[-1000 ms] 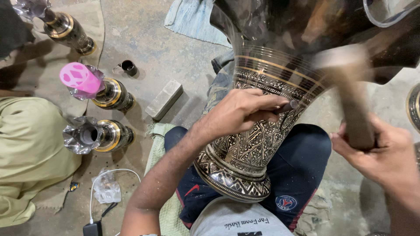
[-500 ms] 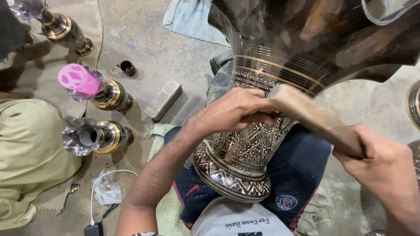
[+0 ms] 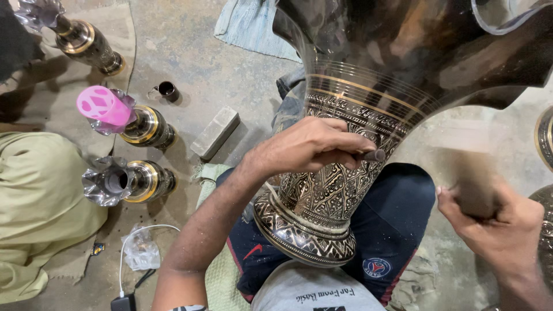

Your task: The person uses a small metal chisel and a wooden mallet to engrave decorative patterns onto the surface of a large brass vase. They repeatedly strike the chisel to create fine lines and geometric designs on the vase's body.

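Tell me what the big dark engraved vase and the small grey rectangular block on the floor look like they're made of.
The big dark engraved vase looks like metal, probably brass under a dark coating: glossy reflections, golden lines showing where the pattern is cut. The small grey rectangular block looks like stone or concrete: dull, rough, no shine. Neither is certain.

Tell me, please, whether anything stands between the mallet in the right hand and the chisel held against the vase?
Nothing visible does: open air lies between the blurred mallet in the right hand and the chisel.
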